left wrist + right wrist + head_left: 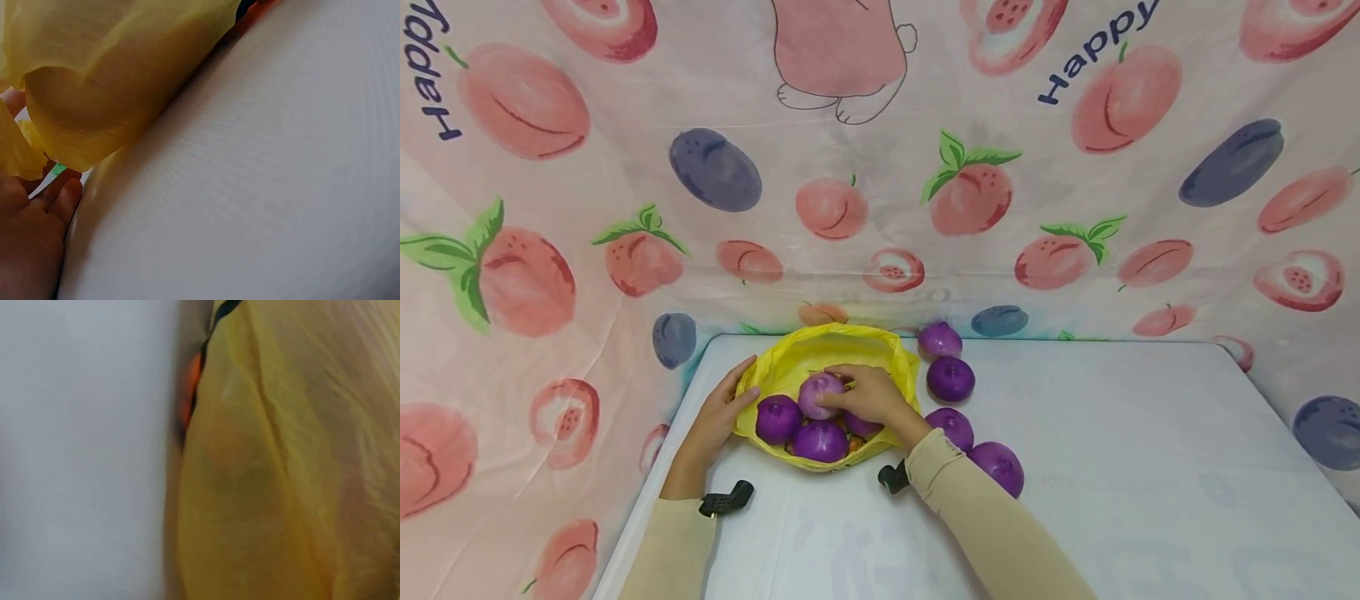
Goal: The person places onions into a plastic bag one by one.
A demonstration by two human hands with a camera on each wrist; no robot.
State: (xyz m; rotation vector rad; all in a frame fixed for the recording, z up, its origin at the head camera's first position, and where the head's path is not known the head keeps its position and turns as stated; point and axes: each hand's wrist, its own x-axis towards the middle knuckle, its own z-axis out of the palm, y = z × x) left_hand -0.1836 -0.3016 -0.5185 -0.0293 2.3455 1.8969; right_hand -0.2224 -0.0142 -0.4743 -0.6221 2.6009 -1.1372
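Note:
A yellow plastic bag (820, 340) lies with its mouth spread wide on the table, several purple onions (820, 440) inside. My right hand (872, 393) reaches over its right side and grips a lighter purple onion (818, 395) between thumb and fingers, above the others. At the left rim, my left hand (718, 417) holds the bag's edge, with the thumb over the rim. The left wrist view shows that hand (31, 231) low beside the bag (112, 81). In the right wrist view the bag (237, 519) hides the right hand.
Several more onions (951, 379) stand in a rough line just right of the bag, the nearest (997, 468) partly behind the right sleeve. The white table (1120, 450) meets a fruit-printed cloth (880, 167) at its back and left edges.

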